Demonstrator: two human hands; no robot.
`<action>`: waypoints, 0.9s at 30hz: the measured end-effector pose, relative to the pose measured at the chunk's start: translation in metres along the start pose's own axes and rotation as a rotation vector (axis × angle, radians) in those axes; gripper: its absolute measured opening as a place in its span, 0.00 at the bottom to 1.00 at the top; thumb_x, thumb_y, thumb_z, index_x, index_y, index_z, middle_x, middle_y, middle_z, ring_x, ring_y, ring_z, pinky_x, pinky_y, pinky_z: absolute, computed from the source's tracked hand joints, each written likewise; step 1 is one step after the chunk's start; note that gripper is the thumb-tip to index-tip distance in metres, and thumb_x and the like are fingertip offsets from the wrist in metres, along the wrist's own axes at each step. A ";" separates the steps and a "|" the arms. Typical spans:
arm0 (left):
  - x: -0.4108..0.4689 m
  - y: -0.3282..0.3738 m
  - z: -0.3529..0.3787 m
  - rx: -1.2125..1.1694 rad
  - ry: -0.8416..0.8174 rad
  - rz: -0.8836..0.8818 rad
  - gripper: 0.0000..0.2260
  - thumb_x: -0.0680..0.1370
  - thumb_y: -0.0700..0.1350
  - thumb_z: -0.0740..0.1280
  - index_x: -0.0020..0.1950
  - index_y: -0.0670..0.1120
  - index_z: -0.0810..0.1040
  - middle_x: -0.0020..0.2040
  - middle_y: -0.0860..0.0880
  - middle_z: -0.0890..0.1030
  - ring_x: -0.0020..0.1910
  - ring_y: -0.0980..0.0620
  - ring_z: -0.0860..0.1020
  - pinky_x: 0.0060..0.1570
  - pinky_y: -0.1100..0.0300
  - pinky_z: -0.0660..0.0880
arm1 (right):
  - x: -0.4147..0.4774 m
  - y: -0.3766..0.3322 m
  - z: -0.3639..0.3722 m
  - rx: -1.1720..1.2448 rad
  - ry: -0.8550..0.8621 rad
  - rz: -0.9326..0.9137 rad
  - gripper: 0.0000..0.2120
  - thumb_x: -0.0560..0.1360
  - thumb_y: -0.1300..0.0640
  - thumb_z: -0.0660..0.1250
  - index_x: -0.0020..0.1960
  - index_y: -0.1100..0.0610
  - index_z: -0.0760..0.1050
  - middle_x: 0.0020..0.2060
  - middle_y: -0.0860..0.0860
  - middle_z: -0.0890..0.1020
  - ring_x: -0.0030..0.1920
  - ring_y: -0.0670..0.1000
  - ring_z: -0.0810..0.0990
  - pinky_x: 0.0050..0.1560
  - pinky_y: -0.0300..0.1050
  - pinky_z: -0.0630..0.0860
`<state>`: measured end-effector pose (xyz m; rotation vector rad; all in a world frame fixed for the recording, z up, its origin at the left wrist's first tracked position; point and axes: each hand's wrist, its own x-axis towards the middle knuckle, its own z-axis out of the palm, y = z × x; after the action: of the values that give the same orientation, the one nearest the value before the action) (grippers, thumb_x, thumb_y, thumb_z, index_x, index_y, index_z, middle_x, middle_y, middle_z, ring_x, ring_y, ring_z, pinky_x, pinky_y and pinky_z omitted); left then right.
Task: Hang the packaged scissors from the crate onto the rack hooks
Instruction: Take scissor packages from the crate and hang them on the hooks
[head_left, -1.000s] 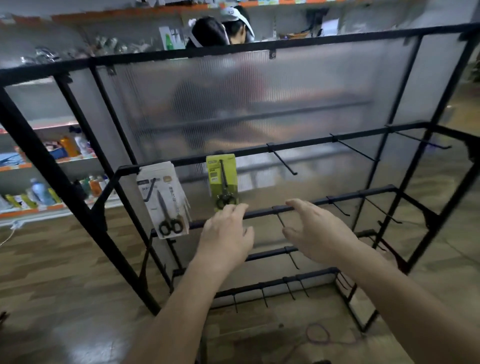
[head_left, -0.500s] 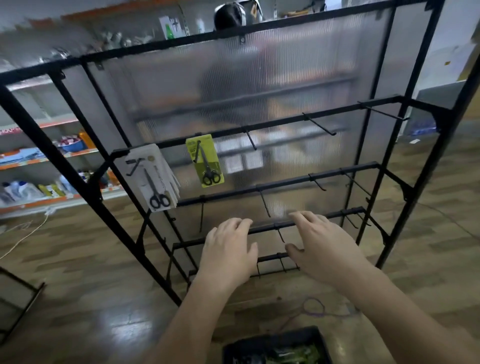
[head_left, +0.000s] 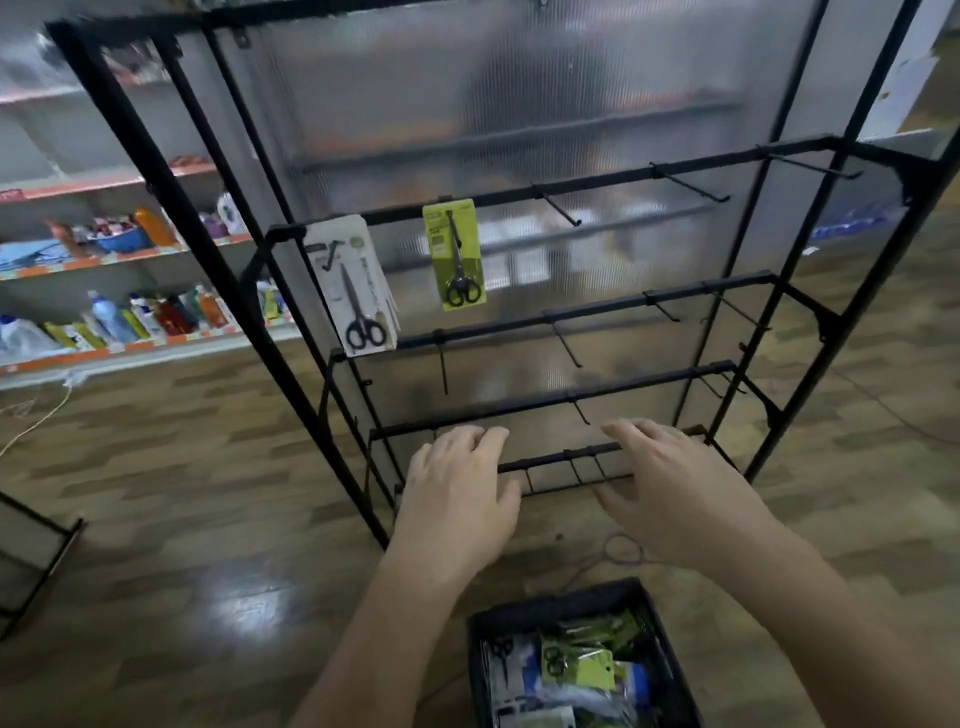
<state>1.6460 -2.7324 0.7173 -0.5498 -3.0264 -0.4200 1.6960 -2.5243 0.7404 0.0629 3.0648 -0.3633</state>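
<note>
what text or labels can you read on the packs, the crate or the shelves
None can be read.
White pack: print at the top and down one side, too blurred.
Green pack: print at the top, too blurred.
Packs in the crate: too small.
Shelf bottles: labels too blurred.

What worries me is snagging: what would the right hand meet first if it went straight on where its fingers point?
Probably the short hook on the rail just ahead of the right hand. Depth is unclear, so the hook may lie farther back than it looks.
</note>
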 end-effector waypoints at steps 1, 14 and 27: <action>-0.003 -0.001 0.002 0.002 0.000 0.007 0.24 0.84 0.55 0.61 0.80 0.55 0.63 0.77 0.53 0.68 0.77 0.52 0.64 0.78 0.50 0.59 | -0.004 -0.003 0.001 -0.020 -0.001 0.000 0.30 0.82 0.41 0.60 0.80 0.48 0.57 0.77 0.45 0.66 0.76 0.49 0.64 0.72 0.46 0.65; -0.019 0.055 0.035 0.047 -0.041 -0.019 0.23 0.83 0.55 0.63 0.77 0.53 0.66 0.74 0.51 0.71 0.75 0.50 0.66 0.76 0.50 0.63 | -0.034 0.044 0.000 -0.022 -0.056 -0.036 0.29 0.82 0.44 0.61 0.80 0.49 0.57 0.78 0.46 0.64 0.78 0.49 0.62 0.74 0.45 0.62; -0.035 0.099 0.089 0.043 -0.203 -0.214 0.26 0.82 0.56 0.63 0.80 0.54 0.63 0.75 0.52 0.69 0.74 0.50 0.67 0.73 0.50 0.67 | -0.023 0.118 0.055 0.036 -0.240 -0.126 0.30 0.82 0.42 0.61 0.79 0.51 0.60 0.77 0.49 0.66 0.78 0.52 0.63 0.75 0.49 0.62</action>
<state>1.7150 -2.6308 0.6539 -0.2817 -3.2958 -0.3236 1.7272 -2.4233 0.6614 -0.1618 2.8318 -0.4004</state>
